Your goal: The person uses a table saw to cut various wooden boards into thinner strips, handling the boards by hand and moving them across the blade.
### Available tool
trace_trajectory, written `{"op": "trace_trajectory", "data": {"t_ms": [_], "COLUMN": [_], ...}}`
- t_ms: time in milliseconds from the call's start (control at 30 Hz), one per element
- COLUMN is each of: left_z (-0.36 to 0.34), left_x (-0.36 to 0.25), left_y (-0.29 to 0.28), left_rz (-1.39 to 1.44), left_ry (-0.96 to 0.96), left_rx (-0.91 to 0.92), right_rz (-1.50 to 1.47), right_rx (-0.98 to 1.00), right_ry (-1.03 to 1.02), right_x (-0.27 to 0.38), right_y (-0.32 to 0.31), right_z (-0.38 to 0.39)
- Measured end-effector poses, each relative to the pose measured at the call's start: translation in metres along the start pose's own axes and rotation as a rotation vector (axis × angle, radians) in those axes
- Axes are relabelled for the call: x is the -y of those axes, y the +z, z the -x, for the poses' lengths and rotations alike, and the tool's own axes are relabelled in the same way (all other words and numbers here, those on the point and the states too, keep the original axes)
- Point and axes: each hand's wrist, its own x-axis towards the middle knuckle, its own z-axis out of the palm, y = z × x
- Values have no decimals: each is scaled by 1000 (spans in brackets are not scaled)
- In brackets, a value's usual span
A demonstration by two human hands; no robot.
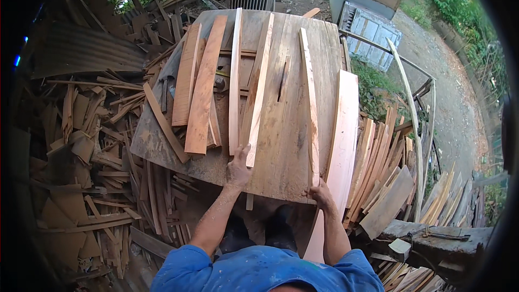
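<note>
My left hand (239,168) is closed at the near edge of the wooden table (286,146), fingers around the near end of a narrow pale wooden strip (235,86). Right beside those fingers ends a second wooden strip (260,94); whether they touch it too, I cannot tell. My right hand (322,194) grips the near end of a long thin wooden strip (310,108) that lies lengthwise on the table. To its right, a wide pale board (344,130) leans along the table's side. Between the strips, the tabletop has a narrow dark slot (283,79).
Reddish-brown boards (208,86) lie on the table's left part, by an opening. Scrap wood (102,157) is heaped at left. Upright slats (381,162) crowd the right side, near a thick beam (438,243). A pale blue shuttered panel (370,35) stands beyond.
</note>
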Motion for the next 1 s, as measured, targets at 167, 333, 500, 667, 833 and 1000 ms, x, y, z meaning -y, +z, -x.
{"op": "trace_trajectory", "data": {"t_ms": [167,333,500,667,833,1000], "left_z": [34,51,51,65,67,98], "left_x": [8,18,23,55,68,80], "left_y": [19,14,7,28,25,38], "left_rz": [302,249,290,264,78,175], "left_ry": [-102,-185,-249,-364,-311,-349], "left_rx": [-331,-278,-324,-329,-306,-268], "right_rz": [-100,-137,84,193,189,111], "right_rx": [-18,52,29,131,456,751], "right_ry": [18,-81,-126,-156,-18,193], "right_x": [12,28,8,1,20,27], "right_y": [-21,-5,30,77,162,313], "right_z": [6,28,86,124,137,126]}}
